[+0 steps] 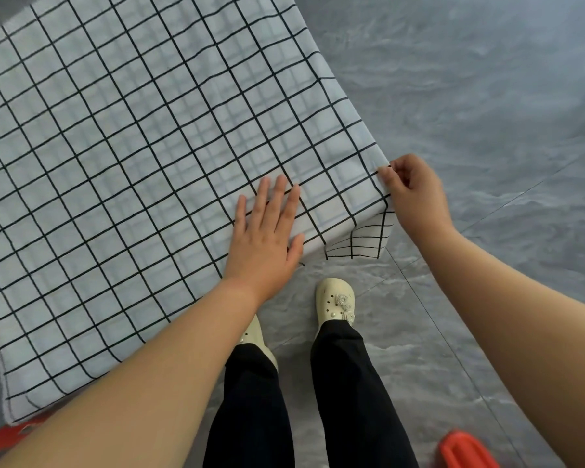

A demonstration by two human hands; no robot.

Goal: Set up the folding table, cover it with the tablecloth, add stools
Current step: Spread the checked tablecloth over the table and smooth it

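while the tablecloth fills the frame's left | left hand pressed flat, fingers spread | right hand pinches its corner | risk: hard tug skews cloth

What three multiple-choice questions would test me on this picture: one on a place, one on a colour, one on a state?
1. Where is the left hand? A flat on the cloth; B in a pocket; C behind the back.
2. What colour are the cloth's grid lines? A red; B black; C green.
3. What is the right hand doing? A hanging free; B making a fist in the air; C pinching the cloth's edge.
Answers: 1 A, its straight fingers lie on the checks near the corner; 2 B, black lines cross the white cloth; 3 C, its fingertips nip the edge.
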